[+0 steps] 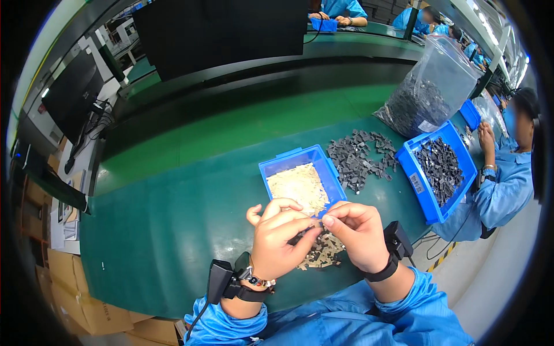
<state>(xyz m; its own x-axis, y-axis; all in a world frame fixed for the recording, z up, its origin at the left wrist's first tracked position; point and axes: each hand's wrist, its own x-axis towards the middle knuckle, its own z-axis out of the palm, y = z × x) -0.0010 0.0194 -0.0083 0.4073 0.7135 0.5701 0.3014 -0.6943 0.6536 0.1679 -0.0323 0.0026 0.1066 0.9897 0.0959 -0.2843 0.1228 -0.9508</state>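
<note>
My left hand (281,237) and my right hand (360,237) meet fingertip to fingertip over the near edge of a blue bin (295,157). Both are closed in a pinch. Whatever sits between the fingertips is too small to make out. Flat cream-coloured pieces (299,185) fill much of the bin. Below my fingers, on the green table (167,236), lies a loose pile of mixed cream and dark pieces (324,254), partly hidden by my left hand.
Small dark grey pieces (353,158) are spread right of the bin. Beyond them stand a second blue bin (408,164) of dark parts and a clear plastic bag (416,109) of similar ones. A co-worker (508,187) sits at the right. Cardboard boxes (95,300) are at lower left.
</note>
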